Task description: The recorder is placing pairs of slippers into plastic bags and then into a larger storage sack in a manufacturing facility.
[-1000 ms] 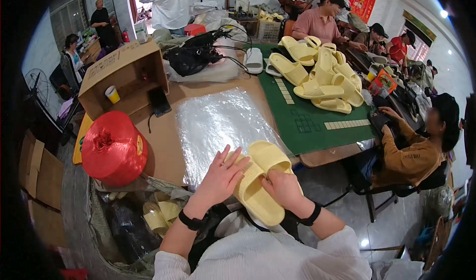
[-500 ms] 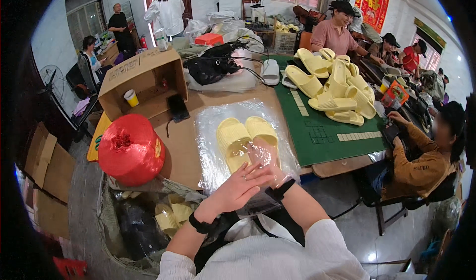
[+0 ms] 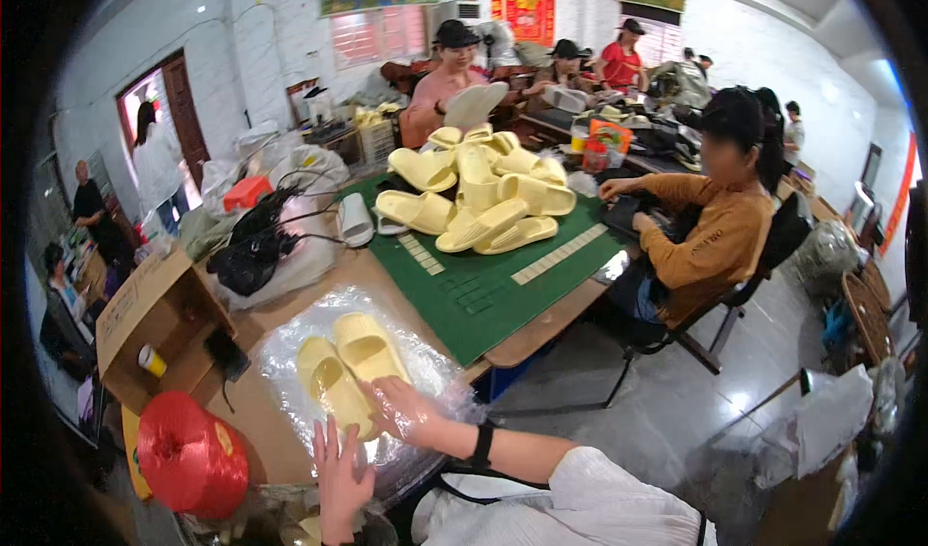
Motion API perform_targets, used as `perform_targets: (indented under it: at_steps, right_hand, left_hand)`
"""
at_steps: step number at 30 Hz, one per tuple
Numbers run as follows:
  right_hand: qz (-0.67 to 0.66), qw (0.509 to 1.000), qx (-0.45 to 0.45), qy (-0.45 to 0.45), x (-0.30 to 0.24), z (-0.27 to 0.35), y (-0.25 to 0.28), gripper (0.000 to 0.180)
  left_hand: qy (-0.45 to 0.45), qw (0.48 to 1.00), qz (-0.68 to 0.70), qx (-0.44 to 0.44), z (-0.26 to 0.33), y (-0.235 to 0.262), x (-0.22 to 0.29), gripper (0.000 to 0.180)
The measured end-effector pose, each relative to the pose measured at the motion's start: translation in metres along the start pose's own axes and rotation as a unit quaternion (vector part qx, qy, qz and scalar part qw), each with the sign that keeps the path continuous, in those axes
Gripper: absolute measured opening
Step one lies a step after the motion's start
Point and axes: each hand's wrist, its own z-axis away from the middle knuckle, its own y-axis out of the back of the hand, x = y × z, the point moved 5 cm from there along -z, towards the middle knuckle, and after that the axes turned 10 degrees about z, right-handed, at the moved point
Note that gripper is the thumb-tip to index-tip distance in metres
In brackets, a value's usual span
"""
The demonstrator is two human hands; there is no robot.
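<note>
Two pale yellow slippers, the left slipper (image 3: 334, 384) and the right slipper (image 3: 368, 346), lie side by side, soles down, with clear plastic bags (image 3: 280, 353) around and under them. My right hand (image 3: 404, 411) is closed over the heel end of the right slipper, with shiny plastic about it; some of its fingertips are hard to make out. Beside the left slipper's heel, toward me, my left hand (image 3: 344, 476) is raised with its fingers spread and holds nothing.
A red twine roll (image 3: 191, 454) and an open cardboard box (image 3: 145, 329) stand on the left. Yellow slippers (image 3: 476, 184) are heaped on a green mat (image 3: 464, 319) ahead. A person in a mustard top (image 3: 710, 232) sits at the right; others work farther back.
The view has swung to the right. My left hand has come off my right hand and now stands apart with its fingers spread. My right hand stays at the slippers.
</note>
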Motion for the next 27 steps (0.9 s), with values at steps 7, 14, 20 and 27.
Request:
perform_targets:
  at_steps: [7, 14, 20, 27]
  right_hand:
    - [-0.056, 0.997, -0.043, 0.036, 0.023, 0.088, 0.075, 0.027]
    - [0.072, 0.984, 0.144, -0.081, 0.053, 0.091, 0.139, 0.052]
    - [-0.174, 0.958, -0.115, -0.195, 0.068, 0.104, 0.095, 0.069]
    - [-0.346, 0.924, -0.074, -0.143, 0.094, 0.109, 0.074, 0.039]
  left_hand:
    - [0.037, 0.994, -0.022, 0.1, 0.027, -0.002, -0.015, 0.047]
    - [0.052, 0.99, -0.008, 0.131, 0.054, -0.006, -0.009, 0.049]
    - [0.155, 0.969, 0.133, 0.141, 0.073, -0.006, -0.025, 0.046]
    - [0.187, 0.912, 0.325, 0.169, 0.092, -0.03, -0.062, 0.037]
